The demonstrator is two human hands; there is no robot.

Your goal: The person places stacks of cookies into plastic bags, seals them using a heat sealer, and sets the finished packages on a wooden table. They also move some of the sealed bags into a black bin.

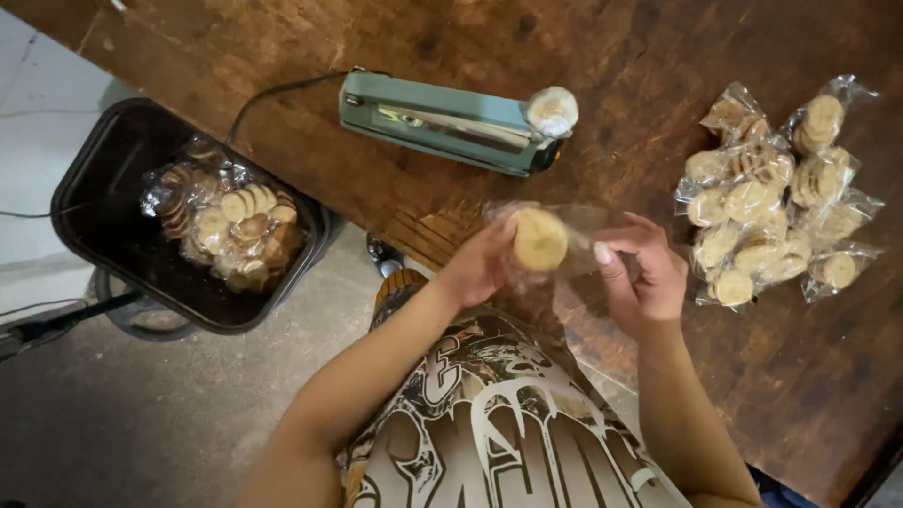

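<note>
Just below the green sealer (451, 122), the left hand (480, 268) grips a clear cookie bag (541, 240); the right hand (644, 273) pinches its edge.

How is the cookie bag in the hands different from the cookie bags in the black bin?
The held bag is a single one, up between the left hand and right hand over the wooden table; the bags in the black bin are many, heaped together. The held bag's cookies look pale; the heaped ones look partly browner. Both are clear plastic with round cookies.
</note>
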